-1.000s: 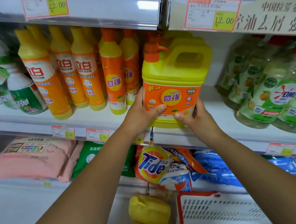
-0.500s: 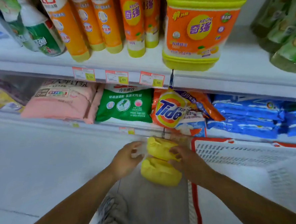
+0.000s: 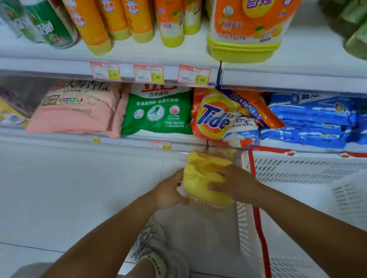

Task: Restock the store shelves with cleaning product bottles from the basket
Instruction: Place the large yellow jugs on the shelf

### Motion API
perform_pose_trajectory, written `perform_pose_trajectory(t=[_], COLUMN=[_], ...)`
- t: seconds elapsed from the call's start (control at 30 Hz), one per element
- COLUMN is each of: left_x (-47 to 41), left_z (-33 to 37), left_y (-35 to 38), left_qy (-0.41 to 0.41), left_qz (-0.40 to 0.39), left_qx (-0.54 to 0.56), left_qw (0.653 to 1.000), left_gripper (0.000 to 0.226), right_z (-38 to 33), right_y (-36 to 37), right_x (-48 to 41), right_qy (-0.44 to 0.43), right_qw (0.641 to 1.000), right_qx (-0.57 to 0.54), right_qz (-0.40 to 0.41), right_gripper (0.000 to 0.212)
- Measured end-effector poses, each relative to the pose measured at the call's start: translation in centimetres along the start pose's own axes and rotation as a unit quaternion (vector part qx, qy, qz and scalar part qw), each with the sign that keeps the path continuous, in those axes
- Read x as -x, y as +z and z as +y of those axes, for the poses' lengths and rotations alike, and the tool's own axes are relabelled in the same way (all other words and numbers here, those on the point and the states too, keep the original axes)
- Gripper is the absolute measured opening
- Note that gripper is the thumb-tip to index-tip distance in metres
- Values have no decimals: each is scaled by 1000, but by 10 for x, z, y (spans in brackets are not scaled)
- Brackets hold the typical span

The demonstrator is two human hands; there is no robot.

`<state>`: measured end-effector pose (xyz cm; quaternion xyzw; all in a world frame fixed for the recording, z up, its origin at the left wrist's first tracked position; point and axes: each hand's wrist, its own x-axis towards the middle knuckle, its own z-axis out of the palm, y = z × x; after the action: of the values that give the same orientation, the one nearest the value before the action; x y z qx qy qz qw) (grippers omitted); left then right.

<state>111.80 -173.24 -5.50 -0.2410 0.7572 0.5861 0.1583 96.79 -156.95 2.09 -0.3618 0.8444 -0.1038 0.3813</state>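
Note:
A large yellow detergent jug [image 3: 204, 176] is seen from above, low over the floor just left of the white basket [image 3: 309, 169] with a red rim. My left hand [image 3: 168, 193] grips its left side and my right hand [image 3: 234, 185] grips its right side, fingers curled over the top. Another yellow and orange jug [image 3: 248, 21] stands on the upper shelf [image 3: 302, 52], at its front edge. Orange and yellow bottles [image 3: 115, 16] stand in a row to its left.
The lower shelf holds a pink pack [image 3: 77, 106], a green pack [image 3: 159, 112], a Tide bag [image 3: 217, 117] and blue packs [image 3: 314, 118]. Green bottles [image 3: 360, 20] lie at the upper right. My shoe [image 3: 161, 249] is on the pale tiled floor below the jug.
Both hands left the jug on the upper shelf and came down to the floor. They now grip a second yellow jug beside the basket, and it has risen a little.

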Motion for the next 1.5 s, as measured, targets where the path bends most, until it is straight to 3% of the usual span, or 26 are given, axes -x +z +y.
perform_pose_trajectory(t=[0.13, 0.23, 0.33, 0.4, 0.47, 0.57, 0.67, 0.77, 0.87, 0.97, 1.17, 1.4, 1.5], left_x=[13, 25, 33, 33, 27, 9, -14, -37, -53, -66, -90, -99, -100], left_z=[72, 142, 202, 235, 267, 311, 342, 348, 325, 292, 267, 260, 259], left_y=[-8, -15, -13, -6, 2, 11, 11, 3, -11, -20, -15, -11, -10], left_qy=[52, 95, 137, 169, 208, 260, 293, 313, 282, 243, 290, 285, 279], left_qz=[-17, 21, 107, 134, 142, 132, 142, 206, 308, 358, 441, 459, 462], left_qx=[61, 37, 48, 71, 95, 86, 51, -34, -185, -320, -368, -359, -344], left_qw=[997, 995, 984, 974, 963, 953, 944, 926, 889, 843, 765, 761, 768], left_gripper=[92, 86, 73, 69, 63, 63, 70, 68, 63, 58, 54, 54, 53], right_z=[-12, -5, 13, 28, 40, 59, 69, 74, 79, 79, 87, 89, 84], right_y=[-80, -131, -164, -167, -161, -179, -220, -249, -268, -282, -295, -293, -272], right_x=[61, 97, 122, 128, 125, 115, 114, 101, 82, 63, 36, 20, 12], right_qy=[-8, -5, -93, -128, -120, -110, -125, -166, -174, -175, -162, -165, -140], right_qw=[986, 967, 890, 857, 872, 852, 826, 808, 797, 794, 807, 811, 778], right_qx=[-158, -211, -380, -448, -409, -365, -352, -350, -358, -348, -344, -315, -296], right_qz=[59, 142, 235, 222, 239, 359, 421, 445, 455, 467, 451, 464, 536], right_gripper=[37, 40, 52, 79, 97, 103, 89, 81, 84, 80, 71, 82, 91])
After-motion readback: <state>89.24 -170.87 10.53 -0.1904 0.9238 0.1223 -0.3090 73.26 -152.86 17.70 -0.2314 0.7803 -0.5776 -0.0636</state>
